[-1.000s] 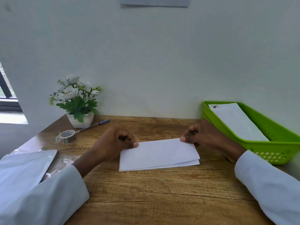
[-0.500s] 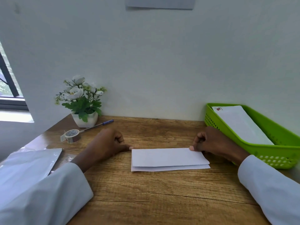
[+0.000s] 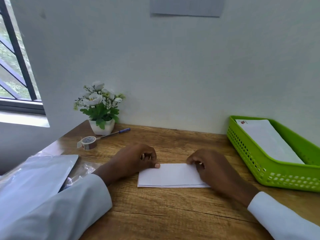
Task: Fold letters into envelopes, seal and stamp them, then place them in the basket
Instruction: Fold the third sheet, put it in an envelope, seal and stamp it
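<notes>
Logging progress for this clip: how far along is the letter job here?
Done: one stamped envelope already lies in the green basket. In hand: both hands, left and right, press down a folded letter on the table. Left: putting it in an envelope, sealing, stamping, placing it in the basket.

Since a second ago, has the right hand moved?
Yes. The right hand slid left along the letter, away from the basket.
</notes>
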The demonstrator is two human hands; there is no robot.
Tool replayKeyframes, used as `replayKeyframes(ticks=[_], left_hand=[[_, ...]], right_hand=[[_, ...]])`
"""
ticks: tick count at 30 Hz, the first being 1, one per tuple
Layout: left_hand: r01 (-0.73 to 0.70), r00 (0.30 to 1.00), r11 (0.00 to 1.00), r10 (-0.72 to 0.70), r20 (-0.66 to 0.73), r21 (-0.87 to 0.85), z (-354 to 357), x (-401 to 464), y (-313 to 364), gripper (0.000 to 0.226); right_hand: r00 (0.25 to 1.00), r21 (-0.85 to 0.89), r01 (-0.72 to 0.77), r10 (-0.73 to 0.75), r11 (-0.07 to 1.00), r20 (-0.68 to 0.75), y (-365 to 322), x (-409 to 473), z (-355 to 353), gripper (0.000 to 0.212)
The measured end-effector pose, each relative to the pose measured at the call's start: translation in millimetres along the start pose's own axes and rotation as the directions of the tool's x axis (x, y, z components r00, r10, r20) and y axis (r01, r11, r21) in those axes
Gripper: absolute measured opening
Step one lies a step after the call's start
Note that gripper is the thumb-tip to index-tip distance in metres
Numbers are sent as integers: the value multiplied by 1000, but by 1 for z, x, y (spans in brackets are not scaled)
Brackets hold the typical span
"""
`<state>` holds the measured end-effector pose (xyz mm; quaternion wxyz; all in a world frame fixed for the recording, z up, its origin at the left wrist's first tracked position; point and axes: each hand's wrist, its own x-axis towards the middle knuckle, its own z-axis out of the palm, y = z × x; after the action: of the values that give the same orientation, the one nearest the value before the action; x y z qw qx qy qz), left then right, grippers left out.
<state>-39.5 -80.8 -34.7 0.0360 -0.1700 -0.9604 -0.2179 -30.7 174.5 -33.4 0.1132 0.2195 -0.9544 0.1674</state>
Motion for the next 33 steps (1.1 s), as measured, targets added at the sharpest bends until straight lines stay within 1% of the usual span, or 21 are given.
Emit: replayKeyframes(ticks=[2,4,7,11,15,18,20,24,26,29,31,33], left_hand=[[-27,1000,1000,27,-3,-14,0,0,0,18],[-76,997,996,77,-5,53,-1,-2,0,18],[-151,988,975,151,9,163,-6,-6,-2,19],[-214,976,929,216,28,300,-9,-15,-2,26],[-219,972,866,232,27,449,-5,-23,5,32],[-196,973,796,229,15,573,-2,-27,12,39],[-188,976,767,215,30,613,-1,-28,16,41],[-195,979,742,188,79,642,-5,-30,22,34],[-181,981,748,182,66,638,-13,-30,25,30],[-105,986,808,159,-43,580,-34,-39,23,29],[-46,984,852,127,-121,521,-47,-50,14,32],[11,975,881,96,-200,473,-58,-66,1,32]], right_hand=[[996,-42,73,-71,996,44,-7,-4,6,39],[996,-53,78,-75,996,58,-6,-6,4,40],[998,-81,30,-26,996,51,3,-9,-1,38],[997,-173,-42,51,984,50,9,-13,-3,38],[991,-308,-97,120,946,58,6,-18,-7,38],[984,-413,-92,147,906,104,-5,-22,-7,28],[979,-454,-81,155,888,130,-12,-23,-9,26],[980,-487,-50,136,872,144,-23,-24,-15,32],[986,-475,-21,98,880,137,-32,-21,-19,31],[997,-399,72,-55,914,54,-58,-6,-20,27],[989,-269,146,-149,952,12,-83,4,-15,26],[967,-121,254,-255,960,8,-113,15,-7,25]])
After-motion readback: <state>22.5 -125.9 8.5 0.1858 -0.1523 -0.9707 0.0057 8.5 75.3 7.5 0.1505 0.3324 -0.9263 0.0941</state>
